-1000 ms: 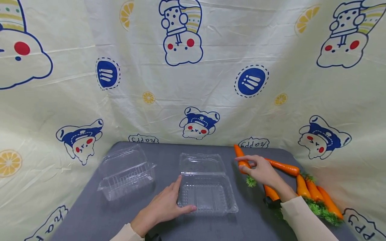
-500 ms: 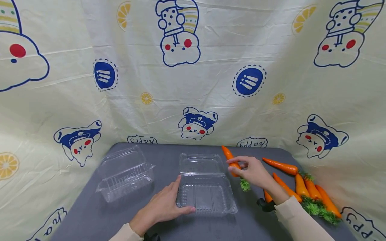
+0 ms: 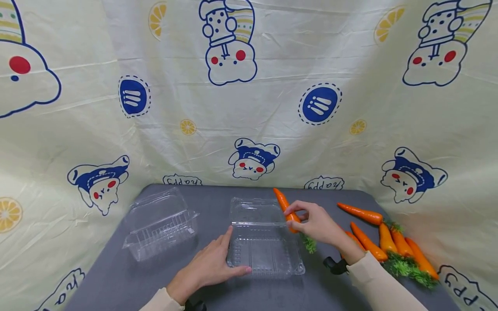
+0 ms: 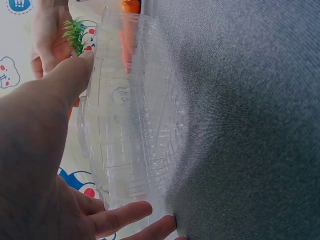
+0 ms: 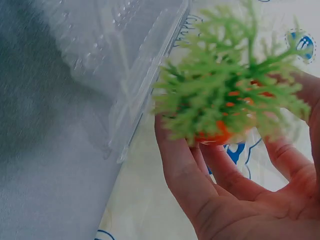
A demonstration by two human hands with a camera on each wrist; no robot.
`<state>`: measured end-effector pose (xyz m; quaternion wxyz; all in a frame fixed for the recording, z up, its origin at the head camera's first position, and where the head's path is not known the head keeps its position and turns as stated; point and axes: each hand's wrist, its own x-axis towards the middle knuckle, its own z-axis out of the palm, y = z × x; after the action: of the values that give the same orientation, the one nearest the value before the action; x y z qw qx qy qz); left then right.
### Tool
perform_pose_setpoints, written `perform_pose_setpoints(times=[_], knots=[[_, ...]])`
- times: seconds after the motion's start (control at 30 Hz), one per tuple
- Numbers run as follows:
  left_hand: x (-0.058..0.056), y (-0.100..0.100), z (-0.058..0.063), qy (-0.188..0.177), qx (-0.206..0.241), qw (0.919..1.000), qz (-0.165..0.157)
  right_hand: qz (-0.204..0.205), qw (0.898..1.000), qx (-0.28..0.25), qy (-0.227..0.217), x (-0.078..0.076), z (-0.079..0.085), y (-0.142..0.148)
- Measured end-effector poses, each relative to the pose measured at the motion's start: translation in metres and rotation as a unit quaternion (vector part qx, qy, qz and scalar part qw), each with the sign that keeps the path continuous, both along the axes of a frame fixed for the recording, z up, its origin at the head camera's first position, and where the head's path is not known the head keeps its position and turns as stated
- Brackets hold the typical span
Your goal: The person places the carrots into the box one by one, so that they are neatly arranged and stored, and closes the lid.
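Note:
My right hand [image 3: 314, 221] pinches an orange carrot [image 3: 283, 203] between thumb and fingers, its pointed end up and away. In the right wrist view the carrot's green leafy top [image 5: 225, 80] faces the camera and hides most of the root. The carrot overlaps the right edge of a clear plastic clamshell box [image 3: 264, 259], which stands with its lid [image 3: 254, 211] folded back. At the box's near left corner lies my left hand [image 3: 210, 263], thumb along the front rim and straight fingers against the left side [image 4: 122, 217].
A second clear clamshell box [image 3: 163, 233] stands open-lidded on the left of the grey table [image 3: 218, 298]. Several carrots [image 3: 420, 257] with green tops [image 3: 406, 268] lie at the right, one of them [image 3: 359, 214] farther back. A patterned curtain [image 3: 288, 151] hangs behind the table.
My right hand has carried the carrot leftward, from beside the clear box to over its right edge. The left hand stays at the box's corner.

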<state>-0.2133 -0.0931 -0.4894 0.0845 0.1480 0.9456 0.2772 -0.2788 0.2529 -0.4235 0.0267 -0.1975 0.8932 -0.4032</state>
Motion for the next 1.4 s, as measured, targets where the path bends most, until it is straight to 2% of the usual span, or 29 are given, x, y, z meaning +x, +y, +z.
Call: perform_pose_setpoints(times=[0.2, 0.43, 0.73, 1.07, 1.4], knots=[[0.000, -0.001, 0.000, -0.002, -0.003, 1.0000, 0.002, 0.013, 1.000, 0.008, 0.005, 0.001, 0.001, -0.012], [0.000, -0.001, 0.000, -0.005, -0.005, 1.0000, 0.005, 0.035, 0.999, -0.011, -0.036, 0.002, -0.004, -0.024], [0.002, 0.000, 0.001, -0.006, -0.008, 0.9999, 0.002, 0.060, 0.997, 0.013, -0.054, 0.004, -0.007, -0.037], [0.002, -0.001, 0.002, -0.008, -0.007, 0.9999, 0.004, 0.121, 0.989, 0.027, -0.080, 0.005, -0.010, -0.047], [0.001, -0.002, 0.002, -0.009, 0.000, 0.9999, -0.005, 0.162, 0.981, 0.049, -0.098, 0.007, -0.013, -0.052]])
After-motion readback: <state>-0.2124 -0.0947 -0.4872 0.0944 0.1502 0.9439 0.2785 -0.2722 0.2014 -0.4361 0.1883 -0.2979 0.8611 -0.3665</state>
